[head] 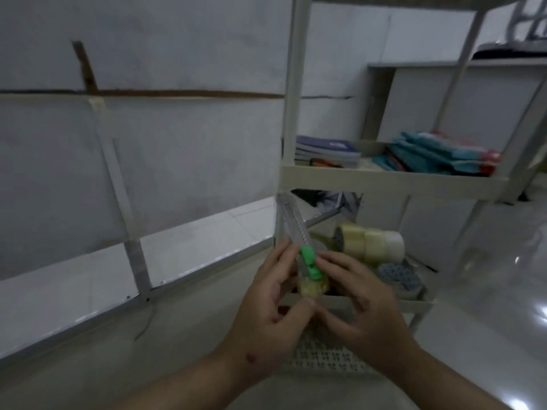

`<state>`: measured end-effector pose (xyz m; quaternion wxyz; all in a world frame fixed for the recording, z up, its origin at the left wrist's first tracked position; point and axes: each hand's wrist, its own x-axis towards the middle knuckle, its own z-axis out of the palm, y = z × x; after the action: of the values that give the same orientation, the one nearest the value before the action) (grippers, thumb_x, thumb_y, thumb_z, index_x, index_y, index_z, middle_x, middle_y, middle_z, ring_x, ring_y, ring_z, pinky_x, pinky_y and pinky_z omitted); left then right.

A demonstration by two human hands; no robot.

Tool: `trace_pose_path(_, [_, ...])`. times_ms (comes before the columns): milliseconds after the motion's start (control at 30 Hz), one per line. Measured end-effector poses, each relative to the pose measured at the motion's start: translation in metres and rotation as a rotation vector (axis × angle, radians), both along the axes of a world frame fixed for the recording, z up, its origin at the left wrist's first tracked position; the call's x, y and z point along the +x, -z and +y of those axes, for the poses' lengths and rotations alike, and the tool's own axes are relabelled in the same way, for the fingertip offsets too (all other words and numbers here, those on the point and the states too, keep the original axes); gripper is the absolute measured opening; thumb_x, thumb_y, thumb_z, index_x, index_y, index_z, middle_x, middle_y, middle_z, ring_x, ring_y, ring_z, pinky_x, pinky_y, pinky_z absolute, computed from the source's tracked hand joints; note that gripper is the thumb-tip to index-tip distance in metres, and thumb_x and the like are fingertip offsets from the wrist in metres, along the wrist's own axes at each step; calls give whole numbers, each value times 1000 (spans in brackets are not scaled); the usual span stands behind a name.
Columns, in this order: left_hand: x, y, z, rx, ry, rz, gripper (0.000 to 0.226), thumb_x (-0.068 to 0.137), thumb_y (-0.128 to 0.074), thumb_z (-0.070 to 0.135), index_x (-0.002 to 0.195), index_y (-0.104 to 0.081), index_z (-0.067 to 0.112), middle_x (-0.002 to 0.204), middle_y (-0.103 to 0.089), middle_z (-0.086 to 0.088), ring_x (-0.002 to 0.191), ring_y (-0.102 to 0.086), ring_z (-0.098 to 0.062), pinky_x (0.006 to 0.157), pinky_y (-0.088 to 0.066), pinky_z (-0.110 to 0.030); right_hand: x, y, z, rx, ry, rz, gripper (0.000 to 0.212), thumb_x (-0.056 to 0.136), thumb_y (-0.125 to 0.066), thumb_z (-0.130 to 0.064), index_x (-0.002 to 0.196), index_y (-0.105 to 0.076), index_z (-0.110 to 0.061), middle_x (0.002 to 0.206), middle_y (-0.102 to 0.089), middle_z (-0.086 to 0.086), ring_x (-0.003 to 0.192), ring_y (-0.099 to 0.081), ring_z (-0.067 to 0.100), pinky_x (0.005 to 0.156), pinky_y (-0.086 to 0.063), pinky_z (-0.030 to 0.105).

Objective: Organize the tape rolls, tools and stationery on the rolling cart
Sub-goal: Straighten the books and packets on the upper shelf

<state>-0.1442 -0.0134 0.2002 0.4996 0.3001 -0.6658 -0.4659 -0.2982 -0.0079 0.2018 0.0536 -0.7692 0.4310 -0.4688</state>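
Observation:
A utility knife [307,261] with a clear yellowish body and a green slider is held upright in front of the rolling cart [393,180], its blade [291,217] extended upward. My left hand [266,303] grips its left side and base. My right hand [364,303] holds its right side, fingertips beside the green slider. Behind the knife, clear and cream tape rolls [370,241] lie in a row on the cart's lower shelf. A patterned tape roll [399,275] lies in front of them.
The cart's middle shelf holds a stack of purple notebooks [327,150] and teal and red packets [444,155]. A perforated shelf [325,353] sits below my hands. A white wall panel fills the left. Glossy floor spreads to the right.

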Motion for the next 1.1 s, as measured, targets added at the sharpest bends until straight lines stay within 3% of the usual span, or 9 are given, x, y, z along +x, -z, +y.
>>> trace_pose_path(200, [-58,-48,-12,-91,129,39,70,77,-56,31,142,-31,25,143,-42,-2,126,-48,-16,100,-47,-42,-62,-41,6,-165,139,71,59,78,-58,-49,120,-55,-8,122,-59,8,112,-58,17,93,-48,30])
trace_pose_path(267, [-74,-69,-20,-152,156,26,53,79,-55,28,130,-44,38,130,-51,10,118,-54,-11,95,-51,-36,-73,-56,0,-198,178,108,60,80,-54,-51,120,-55,-7,122,-59,8,112,-56,15,95,-46,24])
trace_pose_path(333, [-88,-91,-36,-258,100,-119,34,80,-50,30,112,-53,42,114,-55,18,112,-54,-7,95,-50,-33,-80,-73,-14,-202,217,142,61,79,-54,-50,119,-55,-5,121,-59,8,111,-55,14,95,-44,21])
trace_pose_path(433, [-106,-117,-68,-420,-35,-474,40,83,-44,39,113,-55,16,112,-55,-3,107,-51,-19,91,-45,-37,-82,-97,-40,-139,299,166,51,74,-68,-28,116,-57,-1,117,-63,16,106,-59,26,91,-45,29])
trace_pose_path(533, [-116,-134,-93,-462,-112,-738,33,93,-42,33,113,-51,9,108,-55,-9,99,-52,-27,79,-43,-35,-80,-113,-65,-58,319,176,34,75,-71,-10,107,-60,-1,104,-67,18,94,-63,29,82,-45,29])
trace_pose_path(667, [-119,-143,-113,-470,-152,-1040,46,97,-29,33,136,-34,9,133,-49,-15,114,-50,-33,98,-41,-49,-79,-115,-91,0,430,261,31,79,-66,-24,106,-59,-10,103,-67,11,92,-61,25,78,-43,27])
trace_pose_path(833, [-113,-143,-136,-434,-235,-1212,40,97,-22,29,124,-49,18,140,-45,-9,129,-38,-29,110,-19,-57,-72,-124,-94,121,720,338,26,87,-49,-34,106,-55,-18,105,-63,7,98,-53,26,84,-39,36])
trace_pose_path(967, [-109,-139,-147,-358,-208,-1260,33,96,-26,28,112,-51,14,130,-47,-13,116,-43,-35,97,-39,-52,-74,-125,-98,186,765,316,32,90,-45,-40,108,-54,-14,107,-61,10,98,-53,26,83,-41,37])
trace_pose_path(1100, [-114,-135,-154,-365,-182,-1325,55,84,-14,40,117,-50,16,134,-47,-15,117,-43,-35,98,-38,-50,-75,-133,-108,368,667,308,27,90,-47,-35,101,-55,-12,106,-61,12,95,-55,27,83,-48,39])
